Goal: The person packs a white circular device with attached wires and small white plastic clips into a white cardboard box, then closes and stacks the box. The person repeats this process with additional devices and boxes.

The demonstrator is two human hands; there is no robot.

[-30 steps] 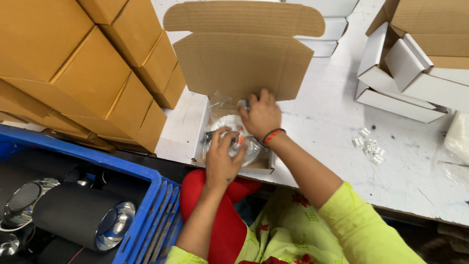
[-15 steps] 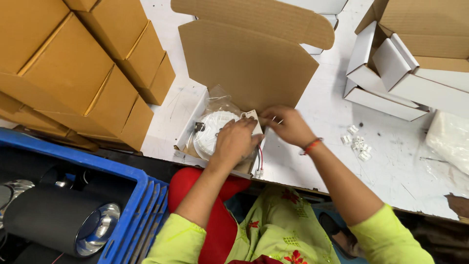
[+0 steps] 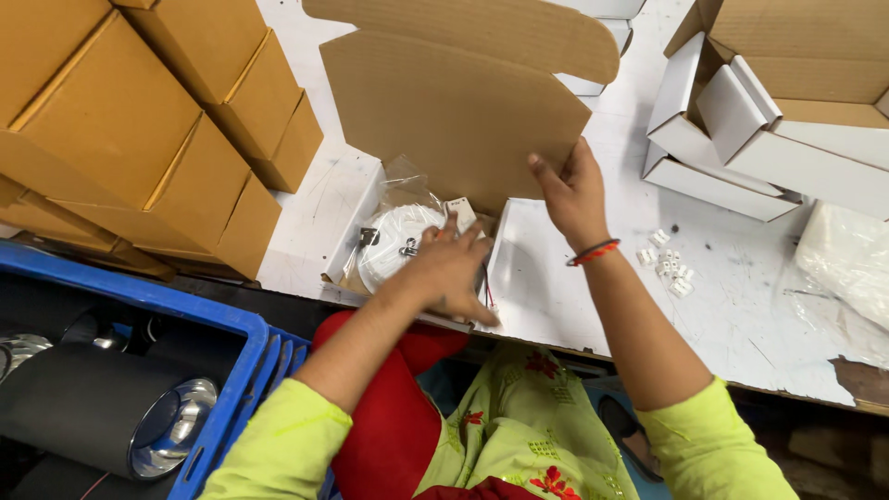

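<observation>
An open cardboard box (image 3: 366,243) sits at the near edge of the white table (image 3: 741,315). Inside lies a round white light fitting (image 3: 394,243) in a clear plastic bag, with metal spring clips and thin wires. My left hand (image 3: 454,268) presses flat on the fitting, fingers spread. My right hand (image 3: 574,190), wearing a red bracelet, pinches the lower right edge of the box's raised brown lid flap (image 3: 454,111).
Closed brown cartons (image 3: 139,130) are stacked at the left. Folded white boxes (image 3: 741,139) stand at the right, with small white connector pieces (image 3: 665,264) and a clear plastic bag (image 3: 847,264) nearby. A blue crate (image 3: 218,370) below holds black cylindrical lamps (image 3: 93,412).
My right hand left the box's inside and rose to grip the lid flap's edge. My left hand stayed pressing on the fitting. The view shifted closer and rightward.
</observation>
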